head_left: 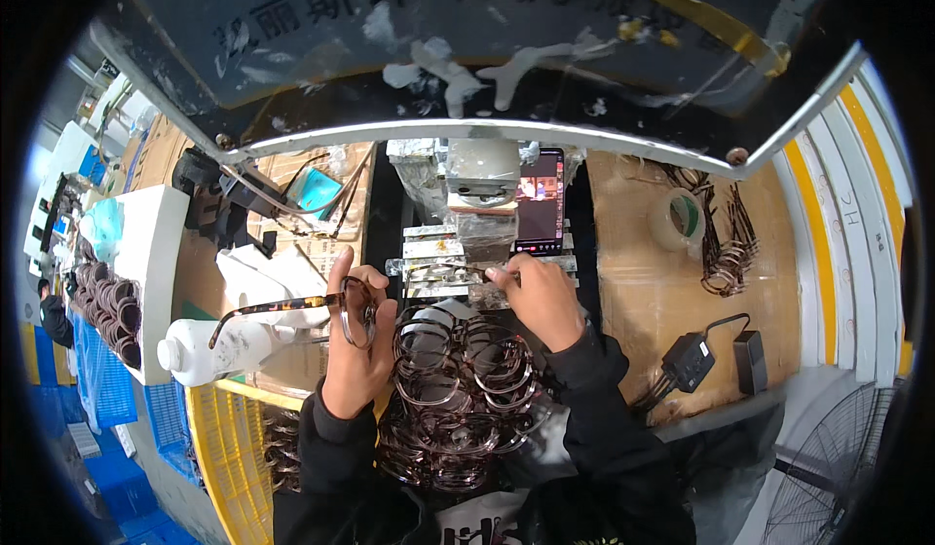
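Observation:
My left hand (356, 350) is closed on a pair of eyeglasses (357, 313), whose tortoiseshell temple (268, 305) sticks out to the left. My right hand (542, 297) pinches the end of a thin strip that looks like an eyeglass temple (450, 271), lying across a metal jig (429, 249). The fingers partly cover that end. Above the jig hangs the block-shaped head (482, 170) of a machine. Between my forearms, many dark tinted eyeglass frames (458, 384) lie piled in front of me.
The machine's large dark panel (467, 68) overhangs the work area. A lit phone (541, 204) stands behind the jig. To the right, cardboard (623, 321) holds a tape roll (676, 220), more frames (729, 253) and a black adapter (690, 360). A white bottle (219, 350) lies left; a fan (842, 467) stands lower right.

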`<state>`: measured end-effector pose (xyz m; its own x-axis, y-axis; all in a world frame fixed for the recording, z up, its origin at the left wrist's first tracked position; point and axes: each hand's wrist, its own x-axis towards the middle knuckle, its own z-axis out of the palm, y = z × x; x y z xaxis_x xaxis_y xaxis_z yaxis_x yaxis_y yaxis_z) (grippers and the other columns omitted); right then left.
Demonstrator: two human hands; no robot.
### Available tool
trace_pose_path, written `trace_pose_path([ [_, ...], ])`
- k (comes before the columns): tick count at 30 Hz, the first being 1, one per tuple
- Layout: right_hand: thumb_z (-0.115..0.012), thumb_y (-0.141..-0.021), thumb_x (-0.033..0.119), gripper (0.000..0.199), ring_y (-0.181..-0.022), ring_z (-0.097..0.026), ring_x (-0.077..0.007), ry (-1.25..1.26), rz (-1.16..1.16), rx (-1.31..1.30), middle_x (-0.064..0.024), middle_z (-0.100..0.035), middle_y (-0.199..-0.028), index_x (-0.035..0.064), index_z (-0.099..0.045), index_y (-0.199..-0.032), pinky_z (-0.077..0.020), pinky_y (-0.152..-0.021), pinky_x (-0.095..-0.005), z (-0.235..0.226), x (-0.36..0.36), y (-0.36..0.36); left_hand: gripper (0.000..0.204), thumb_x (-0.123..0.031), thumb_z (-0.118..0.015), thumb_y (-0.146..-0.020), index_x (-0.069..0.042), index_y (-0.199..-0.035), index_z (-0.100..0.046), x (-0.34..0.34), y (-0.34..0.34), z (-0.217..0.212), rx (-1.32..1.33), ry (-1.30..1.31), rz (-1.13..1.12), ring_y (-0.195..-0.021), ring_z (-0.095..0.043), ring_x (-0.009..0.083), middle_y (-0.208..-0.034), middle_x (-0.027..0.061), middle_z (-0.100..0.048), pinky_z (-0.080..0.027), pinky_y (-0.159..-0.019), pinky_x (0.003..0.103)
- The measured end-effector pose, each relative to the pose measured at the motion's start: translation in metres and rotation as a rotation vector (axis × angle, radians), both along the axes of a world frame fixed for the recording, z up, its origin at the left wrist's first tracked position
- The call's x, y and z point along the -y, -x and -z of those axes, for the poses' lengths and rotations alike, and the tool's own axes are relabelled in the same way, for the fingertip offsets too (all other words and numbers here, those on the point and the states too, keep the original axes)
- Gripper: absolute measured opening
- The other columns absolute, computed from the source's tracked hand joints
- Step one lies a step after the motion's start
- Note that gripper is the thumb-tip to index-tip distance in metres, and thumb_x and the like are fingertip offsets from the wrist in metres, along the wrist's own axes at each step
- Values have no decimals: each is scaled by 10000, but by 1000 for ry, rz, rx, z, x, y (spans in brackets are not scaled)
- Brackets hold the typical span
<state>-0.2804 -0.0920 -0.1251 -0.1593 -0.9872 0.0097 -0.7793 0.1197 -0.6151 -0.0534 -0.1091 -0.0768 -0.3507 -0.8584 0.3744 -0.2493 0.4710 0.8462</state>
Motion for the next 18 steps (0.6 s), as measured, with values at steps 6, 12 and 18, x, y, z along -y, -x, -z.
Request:
trace_pose_path([
  [6,-620,-847,206,238,-633,-589,-212,-200,-172,457,-133,-622,-708,-27,-634,-891,-446,-608,-313,-16,-5,21,543,-47,-396,-966,-1,-1431,-119,-2,-6,3,6,20,44,-870,-552,164,-923,110,-576,-426,-836,294],
  [12,-543,-886,58,142,-656,-519,-82,121,-12,802,-34,-595,-742,-63,-593,-939,-437,-619,-228,-54,-32,38,546,-53,-370,-969,-15,-1442,-99,-10,-8,5,-105,-28,-63,-820,-556,159,-880,111,-592,-436,-794,302],
  [18,-473,-937,133,203,-664,-488,-77,722,-29,1256,-35,-557,-822,-22,-538,-1051,-400,-571,-208,-50,-29,49,550,-66,-360,-973,-41,-1451,-90,-11,-13,3,-57,34,-118,-779,-549,148,-866,112,-593,-439,-758,291],
])
